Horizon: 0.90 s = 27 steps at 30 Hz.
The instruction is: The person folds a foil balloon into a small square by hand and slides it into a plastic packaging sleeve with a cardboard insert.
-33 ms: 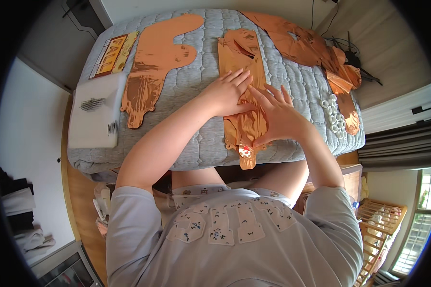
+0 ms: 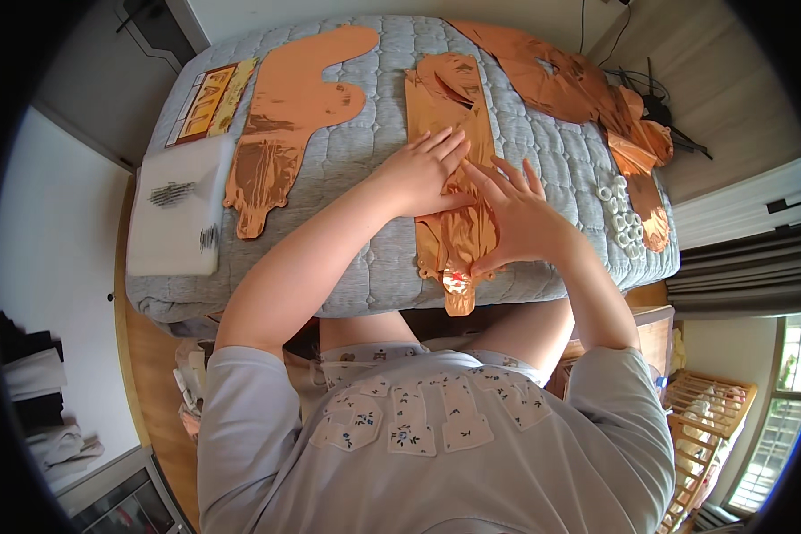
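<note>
A flat copper-coloured foil balloon [image 2: 458, 240], folded into a long strip, lies in front of me with its tabbed end over the bed's near edge. My left hand [image 2: 425, 175] rests flat on its middle, fingers stretched out. From the right, my right hand [image 2: 527, 218] lies along the strip's edge with fingers spread and the thumb near the tabbed end. Both hands touch the foil and grip nothing. To the left, another uninflated copper foil balloon [image 2: 298, 98] is spread flat. A larger crumpled copper foil sheet [image 2: 552, 84] covers the far right.
The grey quilted mattress [image 2: 378, 116] bears everything. White rings [image 2: 627, 227] lie in a cluster at the right. A white translucent bag [image 2: 173, 240] and a printed card [image 2: 212, 100] sit at the left. Dark cables [image 2: 659, 107] run by the right wall.
</note>
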Motion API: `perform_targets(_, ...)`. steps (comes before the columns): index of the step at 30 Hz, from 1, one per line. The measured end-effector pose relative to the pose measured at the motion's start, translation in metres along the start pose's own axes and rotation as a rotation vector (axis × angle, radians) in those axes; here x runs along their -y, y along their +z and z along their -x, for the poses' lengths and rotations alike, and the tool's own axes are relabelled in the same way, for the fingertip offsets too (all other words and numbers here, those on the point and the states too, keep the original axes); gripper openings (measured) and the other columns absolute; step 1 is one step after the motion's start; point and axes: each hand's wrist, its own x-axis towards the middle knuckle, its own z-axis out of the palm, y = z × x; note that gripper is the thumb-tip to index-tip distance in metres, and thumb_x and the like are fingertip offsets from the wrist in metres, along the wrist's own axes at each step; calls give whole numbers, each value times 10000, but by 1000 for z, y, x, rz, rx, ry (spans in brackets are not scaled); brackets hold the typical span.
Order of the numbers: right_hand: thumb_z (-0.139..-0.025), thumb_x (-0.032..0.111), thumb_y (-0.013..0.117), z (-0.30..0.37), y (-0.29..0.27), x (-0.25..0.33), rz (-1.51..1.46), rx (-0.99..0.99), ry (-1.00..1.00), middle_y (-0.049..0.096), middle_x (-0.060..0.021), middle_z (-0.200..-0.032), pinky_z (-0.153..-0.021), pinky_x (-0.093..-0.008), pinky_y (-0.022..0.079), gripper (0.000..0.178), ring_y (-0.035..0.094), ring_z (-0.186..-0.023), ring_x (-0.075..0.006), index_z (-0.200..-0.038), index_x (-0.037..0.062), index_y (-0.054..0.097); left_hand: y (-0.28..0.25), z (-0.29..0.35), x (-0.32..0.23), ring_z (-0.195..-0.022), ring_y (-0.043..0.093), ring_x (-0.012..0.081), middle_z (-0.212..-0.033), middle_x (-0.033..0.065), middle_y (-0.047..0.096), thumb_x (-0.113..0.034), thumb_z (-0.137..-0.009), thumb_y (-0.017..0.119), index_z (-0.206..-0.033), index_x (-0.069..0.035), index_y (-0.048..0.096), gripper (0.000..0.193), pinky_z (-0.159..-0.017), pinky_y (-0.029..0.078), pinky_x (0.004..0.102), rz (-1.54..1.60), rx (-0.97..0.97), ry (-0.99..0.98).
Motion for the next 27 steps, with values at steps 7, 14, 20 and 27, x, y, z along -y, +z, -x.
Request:
perform_targets(7,-696,425,914,15,9,-24,-369,-235,-144,449,-204,-1561,-1271,-539,197,1109,308,-1525,-382,-1587,84,348,-4,2,-1,-1573,230,339,-1681,214,267,-694,-949,546,-1598,25,291,1002,-1274,236,451,33,38,-19)
perform_targets(14,-844,-59,617,23,24,-49,-266,-344,-228,643,-129,-1368,-1169,-493,402,392,565,-1321,-360,-1204,62,716,-3,1,1,-1569,233,349,-1689,207,242,-696,-972,512,-1626,-7,224,992,-1277,238,446,36,36,-10)
perform_targets(20,-836,-60,618,30,28,-42,-292,-356,-271,669,-136,-1328,-1184,-507,385,411,584,-1297,-357,-1217,58,714,-8,6,-3,-1572,222,351,-1695,191,239,-670,-989,510,-1640,-34,196,963,-1278,231,445,3,67,20)
perform_targets(27,-775,72,736,67,26,-19,-300,-263,-353,623,-128,-1363,-1130,-463,427,562,548,-1316,-337,-1331,54,652,-11,34,-33,-1582,183,360,-1699,194,219,-688,-1001,457,-1634,-26,216,947,-1275,224,473,-36,127,61)
